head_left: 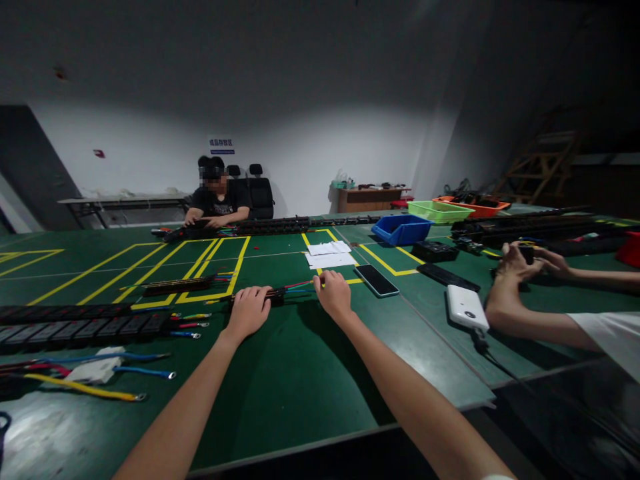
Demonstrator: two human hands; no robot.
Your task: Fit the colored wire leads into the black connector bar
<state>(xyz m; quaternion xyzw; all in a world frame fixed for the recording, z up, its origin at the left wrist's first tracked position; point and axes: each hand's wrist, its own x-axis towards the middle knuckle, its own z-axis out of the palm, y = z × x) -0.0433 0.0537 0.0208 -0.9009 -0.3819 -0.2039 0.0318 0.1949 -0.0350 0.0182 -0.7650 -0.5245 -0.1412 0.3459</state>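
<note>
One wide green table (pixel 310 373) with yellow lines fills the view. A seated person (pixel 217 200) works at its far edge, and a co-worker's hands (pixel 525 261) are busy at the right. A blue bin (pixel 401 229), white papers (pixel 329 255) and a phone (pixel 376 279) lie beyond. Mid-table, the left hand (pixel 249 312) curls over a short black terminal block (pixel 274 295); whether it clasps the block I cannot tell. The right hand (pixel 334 297) is closed on its coloured wires (pixel 299 287).

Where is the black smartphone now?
Head view: the black smartphone lies flat on the green table, right of the right hand, near the white paper sheets.
</note>
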